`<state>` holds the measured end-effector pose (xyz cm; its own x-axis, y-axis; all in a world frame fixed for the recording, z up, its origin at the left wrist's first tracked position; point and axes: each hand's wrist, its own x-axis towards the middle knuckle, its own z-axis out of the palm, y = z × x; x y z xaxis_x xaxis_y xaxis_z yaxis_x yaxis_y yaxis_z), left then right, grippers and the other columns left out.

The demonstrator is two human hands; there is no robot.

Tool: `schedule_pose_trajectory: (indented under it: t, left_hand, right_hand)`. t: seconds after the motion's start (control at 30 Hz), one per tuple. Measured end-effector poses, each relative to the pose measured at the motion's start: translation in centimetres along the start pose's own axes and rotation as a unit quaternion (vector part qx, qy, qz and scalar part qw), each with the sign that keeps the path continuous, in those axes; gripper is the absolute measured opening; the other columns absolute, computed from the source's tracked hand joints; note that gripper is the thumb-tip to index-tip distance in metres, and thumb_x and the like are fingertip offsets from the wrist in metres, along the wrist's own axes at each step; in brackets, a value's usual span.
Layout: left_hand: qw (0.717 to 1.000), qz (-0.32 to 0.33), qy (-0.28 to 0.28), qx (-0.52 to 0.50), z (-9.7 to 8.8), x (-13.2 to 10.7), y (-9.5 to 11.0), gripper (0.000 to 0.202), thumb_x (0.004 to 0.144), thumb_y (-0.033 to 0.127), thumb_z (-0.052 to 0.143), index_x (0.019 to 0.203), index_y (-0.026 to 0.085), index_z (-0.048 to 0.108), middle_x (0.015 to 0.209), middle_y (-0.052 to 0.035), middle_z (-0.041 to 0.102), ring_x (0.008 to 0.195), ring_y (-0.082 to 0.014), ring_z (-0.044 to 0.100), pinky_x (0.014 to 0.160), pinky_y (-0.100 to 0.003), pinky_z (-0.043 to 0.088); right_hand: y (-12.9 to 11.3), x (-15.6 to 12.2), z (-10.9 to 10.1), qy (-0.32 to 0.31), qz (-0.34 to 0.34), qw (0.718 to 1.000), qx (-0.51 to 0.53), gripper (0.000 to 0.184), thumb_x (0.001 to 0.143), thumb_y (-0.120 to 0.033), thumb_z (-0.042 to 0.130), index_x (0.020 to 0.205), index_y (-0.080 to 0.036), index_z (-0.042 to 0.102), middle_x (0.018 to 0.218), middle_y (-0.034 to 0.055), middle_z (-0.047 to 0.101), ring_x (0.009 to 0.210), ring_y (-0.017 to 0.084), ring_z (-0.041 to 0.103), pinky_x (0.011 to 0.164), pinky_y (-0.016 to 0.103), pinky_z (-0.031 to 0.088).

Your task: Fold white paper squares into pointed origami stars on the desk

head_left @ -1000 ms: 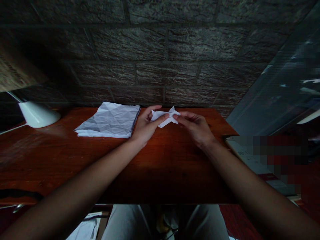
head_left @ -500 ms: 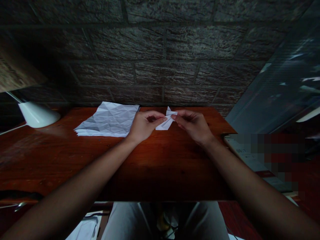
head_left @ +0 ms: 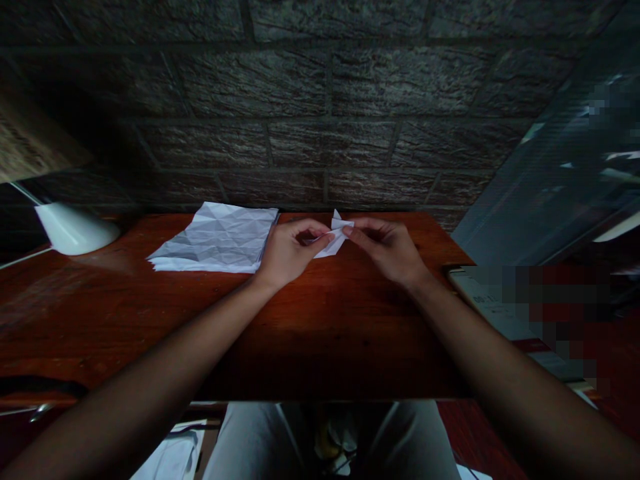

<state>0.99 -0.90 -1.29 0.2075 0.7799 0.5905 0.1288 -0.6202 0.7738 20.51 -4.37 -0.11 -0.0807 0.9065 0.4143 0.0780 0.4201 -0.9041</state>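
Observation:
A small white piece of folded paper (head_left: 330, 249) is held between my two hands above the wooden desk (head_left: 320, 320). My left hand (head_left: 291, 250) pinches its left side, thumb on top. On the right side, the thumb and fingers of my right hand (head_left: 387, 247) grip the paper too. One pointed flap sticks up from its far end. Part of the paper is hidden by my fingers. Just left of my left hand lies a stack of creased white paper sheets (head_left: 225, 233).
A white lamp base (head_left: 75, 230) stands at the desk's left, under a tan shade (head_left: 35, 143). Behind the desk rises a dark brick wall (head_left: 300, 93). Beyond the right edge are a grey panel (head_left: 525, 187) and a box-like object (head_left: 495, 313). My legs are below the front edge.
The lower left part of the folded paper shows less now, as my left thumb and fingers have shifted slightly over it. Both hands still grip the paper in nearly the same place.

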Motion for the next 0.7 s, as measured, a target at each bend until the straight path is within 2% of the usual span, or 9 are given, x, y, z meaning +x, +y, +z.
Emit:
schedule_pose_trajectory:
  t: [0.17,0.37,0.5,0.6,0.7]
  left_hand:
    - [1.000,0.012,-0.013,0.020,-0.1,-0.1,0.2,0.004,0.083,0.029,0.079,0.085,0.026,0.082,0.087,-0.0024,0.080,0.082,-0.0178,0.070,0.079,-0.029,0.053]
    - [0.998,0.040,-0.025,0.030,-0.1,-0.2,0.7,0.008,0.088,0.029,0.075,0.088,0.025,0.083,0.088,-0.0040,0.079,0.086,-0.0185,0.069,0.078,-0.029,0.053]
    - [0.999,0.004,-0.041,-0.014,0.1,-0.1,0.0,0.010,0.087,0.031,0.076,0.090,0.024,0.082,0.089,-0.0035,0.081,0.081,-0.0167,0.070,0.077,-0.029,0.054]
    - [0.996,-0.031,-0.054,-0.066,0.2,0.1,-0.6,0.016,0.083,0.036,0.081,0.091,0.022,0.082,0.090,-0.0037,0.083,0.079,-0.0163,0.072,0.076,-0.029,0.056]
    - [0.992,-0.062,-0.058,-0.096,0.0,0.2,-0.7,0.021,0.079,0.038,0.085,0.092,0.021,0.082,0.093,-0.0045,0.084,0.083,-0.0175,0.075,0.080,-0.031,0.059]
  right_hand:
    - [-0.1,0.0,0.0,-0.003,-0.003,1.000,-0.016,0.028,0.078,-0.054,0.087,0.092,-0.030,0.084,0.100,0.0014,0.084,0.094,0.023,0.074,0.097,0.044,0.058]
    - [0.1,-0.2,0.2,-0.016,-0.039,0.998,-0.050,0.025,0.085,-0.052,0.081,0.096,-0.030,0.085,0.103,0.0030,0.083,0.103,0.025,0.074,0.104,0.046,0.055]
    - [0.3,-0.2,0.4,-0.033,-0.034,0.998,-0.052,0.027,0.087,-0.053,0.079,0.101,-0.030,0.085,0.107,0.0028,0.083,0.107,0.025,0.074,0.108,0.049,0.054]
    - [0.5,-0.1,0.4,-0.038,-0.022,0.999,-0.029,0.034,0.082,-0.056,0.082,0.102,-0.028,0.085,0.108,0.0029,0.084,0.109,0.025,0.075,0.110,0.049,0.055]
    - [0.9,0.0,0.4,-0.022,0.000,1.000,-0.005,0.038,0.077,-0.053,0.087,0.104,-0.027,0.084,0.108,0.0036,0.084,0.105,0.025,0.076,0.107,0.049,0.057]
